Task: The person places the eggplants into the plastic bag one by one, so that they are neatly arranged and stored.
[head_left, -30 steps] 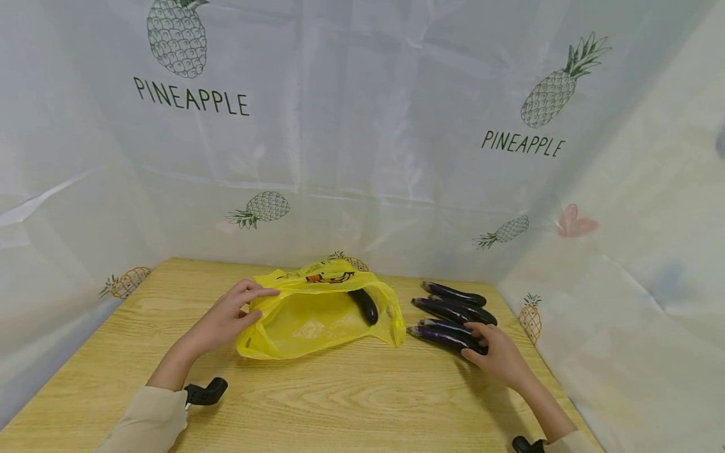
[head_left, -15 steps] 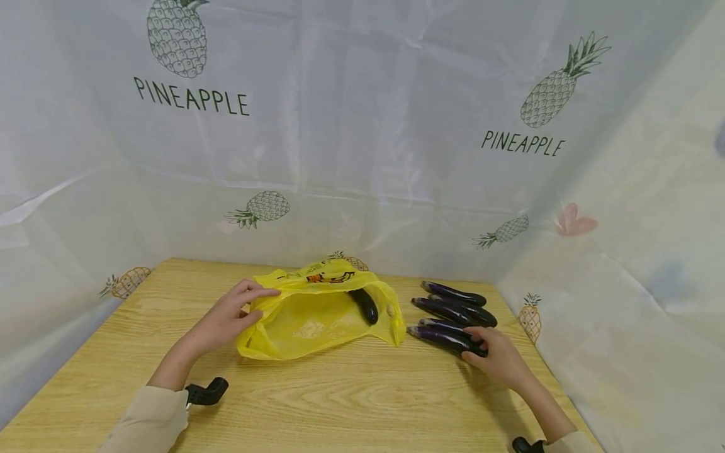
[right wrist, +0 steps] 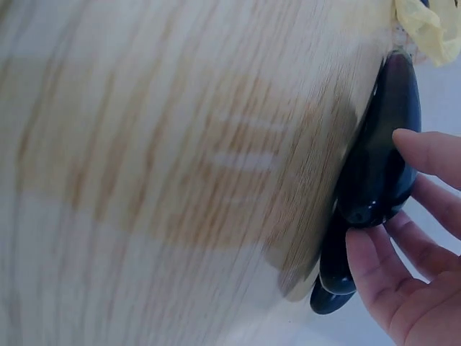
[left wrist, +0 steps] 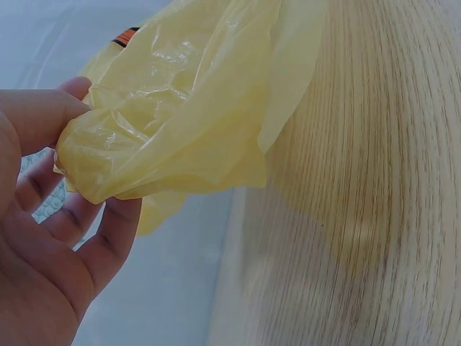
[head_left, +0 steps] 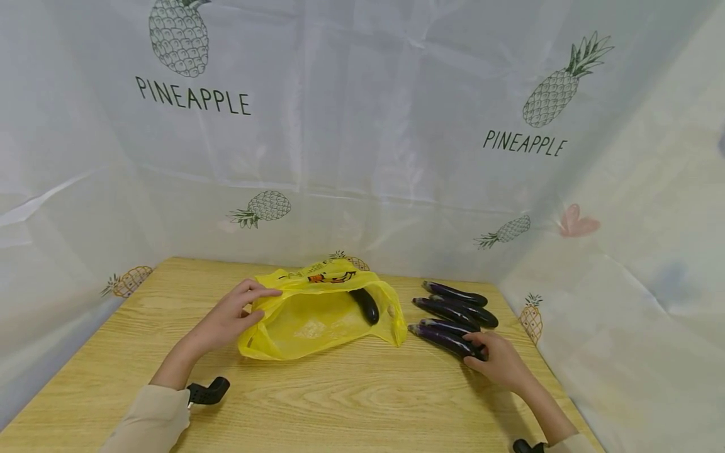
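Note:
A thin yellow plastic bag (head_left: 300, 343) lies on its side with its mouth spread toward me. One dark purple eggplant (head_left: 367, 307) rests inside it. At the bag's left edge my left hand (head_left: 226, 318) holds the film between thumb and fingers, which the left wrist view shows close up on the bag (left wrist: 194, 137). To the right my right hand (head_left: 501, 365) grips the rounded end of the nearest eggplant (head_left: 438, 338), thumb on one side and fingers on the other. That eggplant (right wrist: 382, 144) looks glossy in the right wrist view; its stem points left toward the bag.
Behind the gripped eggplant lie several more eggplants (head_left: 453, 309) in a loose group near the table's right side. The wood-grain table (head_left: 328, 402) ends against a white sheet (head_left: 362, 157) printed with pineapples. Another sheet (head_left: 640, 302) hangs along the right.
My right hand has shifted slightly toward me on the nearest eggplant, and its fingers no longer cover the eggplant behind. The left hand and the bag stay in place.

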The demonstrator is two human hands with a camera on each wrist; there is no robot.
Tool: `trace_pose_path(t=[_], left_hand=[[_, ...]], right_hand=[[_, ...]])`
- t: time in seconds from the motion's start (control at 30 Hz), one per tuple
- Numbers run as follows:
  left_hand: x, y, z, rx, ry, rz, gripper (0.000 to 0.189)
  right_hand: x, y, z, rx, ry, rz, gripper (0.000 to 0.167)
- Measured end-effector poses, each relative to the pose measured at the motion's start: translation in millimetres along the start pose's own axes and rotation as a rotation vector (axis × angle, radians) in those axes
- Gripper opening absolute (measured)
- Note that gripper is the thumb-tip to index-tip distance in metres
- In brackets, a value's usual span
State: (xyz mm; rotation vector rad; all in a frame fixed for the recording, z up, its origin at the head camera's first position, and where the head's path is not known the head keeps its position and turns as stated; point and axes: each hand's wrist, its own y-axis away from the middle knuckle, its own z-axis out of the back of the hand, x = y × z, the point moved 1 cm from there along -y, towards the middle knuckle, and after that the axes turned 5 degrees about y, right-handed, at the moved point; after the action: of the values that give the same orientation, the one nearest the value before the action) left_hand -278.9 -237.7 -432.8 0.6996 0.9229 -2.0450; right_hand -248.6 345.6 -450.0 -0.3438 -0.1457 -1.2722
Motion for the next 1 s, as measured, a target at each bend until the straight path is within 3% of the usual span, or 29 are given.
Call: trace_pose_path(t=[0.63, 1.0], left_hand=[[1.0, -0.4, -0.6, 0.004, 0.009, 0.011, 0.048], [0.1, -0.9, -1.0, 0.004, 0.004, 0.004, 0.048]], right_hand=[[-5.9, 0.7, 5.5, 0.114, -0.08, 0.022, 0.049], [-8.2, 1.5, 4.5, 0.137, -0.097, 0.022, 0.052]])
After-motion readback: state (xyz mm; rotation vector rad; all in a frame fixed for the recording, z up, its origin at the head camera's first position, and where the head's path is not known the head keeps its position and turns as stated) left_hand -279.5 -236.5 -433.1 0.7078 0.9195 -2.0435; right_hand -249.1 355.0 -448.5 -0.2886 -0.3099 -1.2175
